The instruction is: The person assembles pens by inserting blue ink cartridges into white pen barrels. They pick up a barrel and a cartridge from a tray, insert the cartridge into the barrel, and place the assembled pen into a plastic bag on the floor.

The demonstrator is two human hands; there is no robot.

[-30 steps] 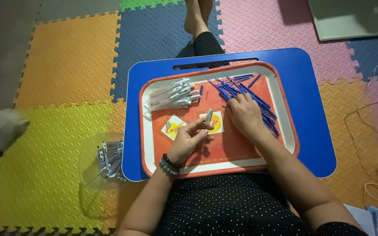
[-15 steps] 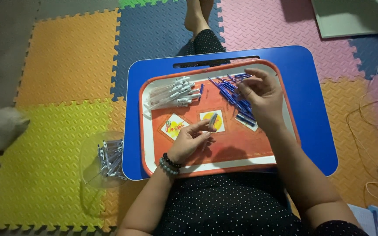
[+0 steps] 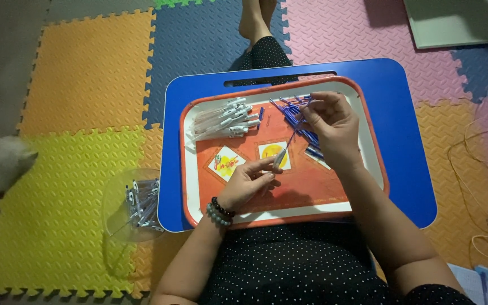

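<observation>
Orange tray (image 3: 362, 121) with white rim, resting on blue lap table (image 3: 402, 113). Left hand (image 3: 248, 183) low on tray, fingers pinched on clear pen barrel (image 3: 279, 158), tilted up toward right. Right hand (image 3: 331, 121) above, fingertips pressed on thin blue refill (image 3: 292, 135), lower end close to barrel mouth. Heap of blue refills (image 3: 289, 110) under right hand, clear barrels (image 3: 221, 118) at upper left of tray. Transparent bowl (image 3: 114, 192) with finished pens on yellow foam mat (image 3: 52, 186).

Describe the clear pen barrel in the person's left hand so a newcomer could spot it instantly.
Start at the orange tray on the blue lap table. Near the tray's middle, the left hand pinches one clear pen barrel over a yellow picture. Unlike the clear barrels piled at the tray's upper left, it is alone, with a thin blue refill leading into it from the right hand.
</observation>
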